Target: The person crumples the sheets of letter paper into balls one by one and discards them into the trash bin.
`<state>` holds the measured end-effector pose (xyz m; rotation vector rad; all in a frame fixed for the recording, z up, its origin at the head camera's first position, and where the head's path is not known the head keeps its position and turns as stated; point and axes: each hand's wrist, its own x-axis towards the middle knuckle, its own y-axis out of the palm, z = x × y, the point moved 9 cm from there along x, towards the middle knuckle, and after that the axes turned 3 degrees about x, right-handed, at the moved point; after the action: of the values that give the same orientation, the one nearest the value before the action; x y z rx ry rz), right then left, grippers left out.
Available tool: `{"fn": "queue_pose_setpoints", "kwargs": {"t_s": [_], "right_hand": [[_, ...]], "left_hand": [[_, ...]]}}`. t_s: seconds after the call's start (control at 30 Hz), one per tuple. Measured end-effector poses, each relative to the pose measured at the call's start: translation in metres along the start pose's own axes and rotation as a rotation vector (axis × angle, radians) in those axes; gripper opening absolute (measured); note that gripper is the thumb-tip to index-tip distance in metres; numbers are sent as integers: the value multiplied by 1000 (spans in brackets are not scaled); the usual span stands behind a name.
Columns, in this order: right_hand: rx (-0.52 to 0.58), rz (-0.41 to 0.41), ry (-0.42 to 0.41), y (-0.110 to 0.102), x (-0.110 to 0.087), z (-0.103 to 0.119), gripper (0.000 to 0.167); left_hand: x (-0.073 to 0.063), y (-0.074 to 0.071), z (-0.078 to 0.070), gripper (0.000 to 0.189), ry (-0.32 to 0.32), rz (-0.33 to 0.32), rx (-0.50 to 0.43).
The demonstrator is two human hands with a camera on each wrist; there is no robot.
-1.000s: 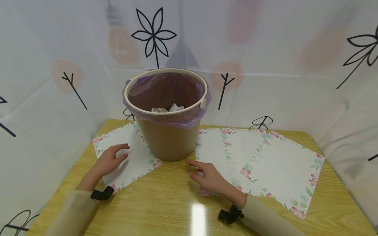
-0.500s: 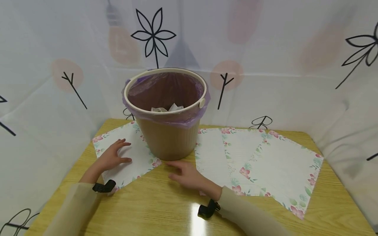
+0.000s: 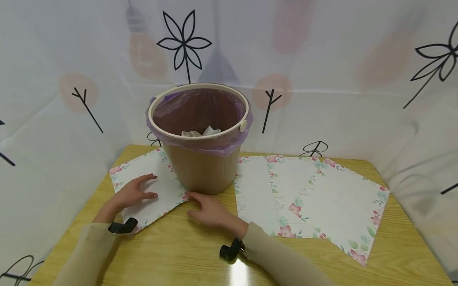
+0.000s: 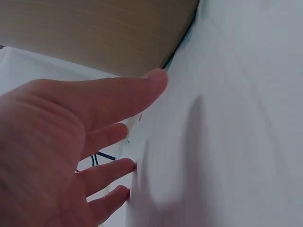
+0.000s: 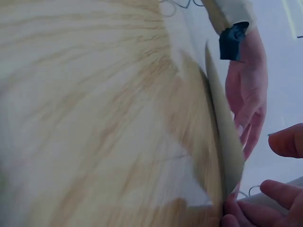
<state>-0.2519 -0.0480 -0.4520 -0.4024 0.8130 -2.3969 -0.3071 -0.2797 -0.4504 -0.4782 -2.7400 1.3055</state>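
Observation:
A white sheet of paper (image 3: 162, 200) with a printed flower border lies on the left of the table, its far right part behind the bin. My left hand (image 3: 129, 195) is over this sheet with fingers spread, fingertips close to its surface, as the left wrist view shows too. My right hand (image 3: 211, 211) has its fingertips at the sheet's near right corner, by the foot of the bin. In the right wrist view the sheet's edge (image 5: 226, 132) curves up off the wood, and my right thumb (image 5: 288, 141) stands apart from the fingers.
A beige waste bin (image 3: 204, 169) with a purple liner (image 3: 229, 147) stands at the back, crumpled paper (image 3: 212, 131) inside. Several overlapping flower-bordered sheets (image 3: 343, 202) lie on the right of the wooden table (image 3: 171, 254). A patterned cloth (image 3: 322, 63) hangs behind.
My right hand has moved left from beside the right-hand sheets to the left sheet's corner, and that sheet's near edge has lifted. My left hand has shifted only slightly.

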Motion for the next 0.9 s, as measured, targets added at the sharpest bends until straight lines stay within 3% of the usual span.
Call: {"fn": "queue_pose_setpoints", "kwargs": {"t_s": [0.27,0.63,0.9], "right_hand": [[0,51,0,10,11,8,59],[-85,68,-79,20,21,17,48],[21,63,-6,23,25,14,63]], "left_hand": [[-4,-2,5,78,-47,9,-26],[-13,-2,6,78,7,29,-19],[-17,0,4,82,12,7,-51]]}}
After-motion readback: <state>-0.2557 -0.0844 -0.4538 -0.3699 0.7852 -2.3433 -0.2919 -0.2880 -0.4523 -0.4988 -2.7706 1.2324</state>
